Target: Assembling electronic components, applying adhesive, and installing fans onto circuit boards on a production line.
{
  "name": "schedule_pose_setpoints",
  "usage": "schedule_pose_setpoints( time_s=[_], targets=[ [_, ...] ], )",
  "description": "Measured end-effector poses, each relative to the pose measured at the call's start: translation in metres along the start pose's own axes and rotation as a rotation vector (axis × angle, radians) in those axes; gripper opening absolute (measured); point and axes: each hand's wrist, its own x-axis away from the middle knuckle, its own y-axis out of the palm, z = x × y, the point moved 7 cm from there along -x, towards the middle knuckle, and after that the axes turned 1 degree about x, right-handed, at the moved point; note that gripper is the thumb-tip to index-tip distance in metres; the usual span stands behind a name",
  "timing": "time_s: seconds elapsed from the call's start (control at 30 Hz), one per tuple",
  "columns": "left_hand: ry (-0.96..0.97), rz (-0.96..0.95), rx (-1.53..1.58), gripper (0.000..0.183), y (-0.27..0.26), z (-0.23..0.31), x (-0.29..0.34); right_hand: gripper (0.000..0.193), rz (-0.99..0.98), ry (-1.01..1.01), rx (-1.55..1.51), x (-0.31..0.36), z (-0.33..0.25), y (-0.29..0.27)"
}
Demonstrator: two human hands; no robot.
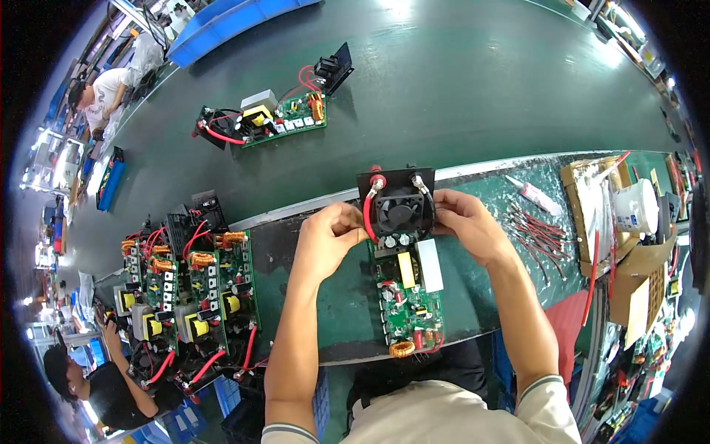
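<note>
Far on the dark green belt (458,81): a finished green circuit board (277,118) with red wires and a black panel at each end. Far left, a blue tray (222,22). Near left, a stack of like boards (188,296), packed side by side. Right of centre, a white tube (534,194) and loose red-tipped wire leads (540,233). Far right, cardboard boxes (640,277) and a white roll (636,207). Two people sit along the left edge.

Fingertips (438,209) behind black fan panel (396,203)
</note>
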Motion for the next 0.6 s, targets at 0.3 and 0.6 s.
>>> schedule_pose_setpoints(
  time_s=[0.3, 0.6],
  targets=[
    [0.011, -0.156, 0.354, 0.05, 0.007, 0.0, 0.004, 0.025, -0.088, -0.14, 0.124, -0.011, -0.002, 0.006],
    [-0.144, -0.296, 0.714, 0.069, 0.012, -0.005, 0.005, 0.011, -0.021, -0.148, -0.035, -0.023, 0.016, 0.0]
  ],
)
